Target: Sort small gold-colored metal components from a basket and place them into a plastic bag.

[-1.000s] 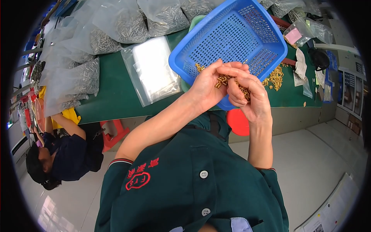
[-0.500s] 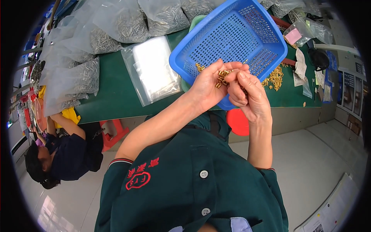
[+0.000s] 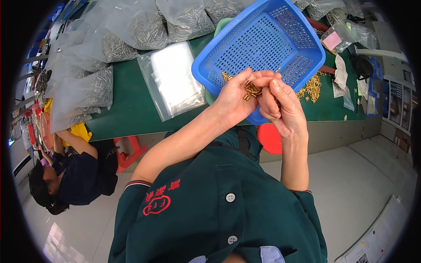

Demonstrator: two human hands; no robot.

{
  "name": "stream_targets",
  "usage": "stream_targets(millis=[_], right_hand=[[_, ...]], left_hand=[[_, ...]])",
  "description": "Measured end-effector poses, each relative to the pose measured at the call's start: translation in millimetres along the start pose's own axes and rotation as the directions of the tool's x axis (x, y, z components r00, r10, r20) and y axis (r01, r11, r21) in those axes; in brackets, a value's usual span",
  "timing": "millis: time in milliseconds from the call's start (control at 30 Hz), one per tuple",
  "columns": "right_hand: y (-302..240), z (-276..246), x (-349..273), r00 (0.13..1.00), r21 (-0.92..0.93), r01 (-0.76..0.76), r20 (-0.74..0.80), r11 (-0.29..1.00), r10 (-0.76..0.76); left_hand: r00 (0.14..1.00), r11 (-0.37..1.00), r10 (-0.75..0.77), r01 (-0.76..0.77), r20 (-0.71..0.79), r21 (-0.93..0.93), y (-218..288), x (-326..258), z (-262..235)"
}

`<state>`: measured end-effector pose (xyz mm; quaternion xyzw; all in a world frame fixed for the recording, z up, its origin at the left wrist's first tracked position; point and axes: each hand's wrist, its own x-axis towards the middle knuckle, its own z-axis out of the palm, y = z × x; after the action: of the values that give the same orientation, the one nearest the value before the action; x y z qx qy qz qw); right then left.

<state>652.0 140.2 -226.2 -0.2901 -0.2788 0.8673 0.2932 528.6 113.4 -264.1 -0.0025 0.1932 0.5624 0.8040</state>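
Observation:
Small brass-coloured cylindrical parts (image 3: 251, 91) lie in a heap in my cupped left hand (image 3: 233, 97), just over the near rim of a blue perforated plastic basket (image 3: 258, 39). Curled close beside it, my right hand (image 3: 287, 105) has its thumb and forefinger pinched at the left hand's fingertips. More brass parts show between the right hand's bent fingers. What the pinch itself holds, if anything, is too small to make out. A few brass parts (image 3: 226, 76) sit at the basket's near left corner.
A loose pile of brass parts (image 3: 312, 88) lies on the green tabletop (image 3: 127, 96) right of the basket. Clear flat plastic bags (image 3: 173, 79) lie left of it. Bags of silver metal parts (image 3: 142, 33) line the back and left. A co-worker (image 3: 79, 175) sits at far left.
My right thumb and forefinger have shifted slightly at the left fingertips, and the brass parts in the left palm have settled a little. Otherwise the scene stays the same.

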Motion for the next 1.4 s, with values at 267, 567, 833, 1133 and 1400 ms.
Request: stream_targets(millis=[267, 567, 833, 1133, 1400], right_hand=[[-5, 11, -1, 0.996, -0.047, -0.055, -0.078, 0.997, 0.052], [-4, 15, -3, 0.997, -0.142, -0.059, -0.062, 0.988, 0.05], [-6, -1, -1, 0.994, 0.306, -0.106, 0.011, 0.946, 0.108], [-1, 2, -1, 1.0, 0.036, -0.026, -0.014, 0.999, 0.027], [-4, 8, -1, 0.994, -0.019, -0.05, -0.095, 0.999, 0.048]], left_hand=[[1.0, 0.998, -0.023, 0.024, 0.009, -0.056, 1, 0, 0], [0.999, 0.998, -0.001, 0.003, 0.037, -0.056, -1, 1, -2], [1.0, 0.998, -0.016, 0.015, -0.01, -0.069, 0, -1, 1], [0.999, 0.996, -0.027, 0.024, -0.042, -0.08, 1, -2, 6], [1.0, 0.997, -0.02, 0.021, 0.022, -0.073, 0, -1, -2]])
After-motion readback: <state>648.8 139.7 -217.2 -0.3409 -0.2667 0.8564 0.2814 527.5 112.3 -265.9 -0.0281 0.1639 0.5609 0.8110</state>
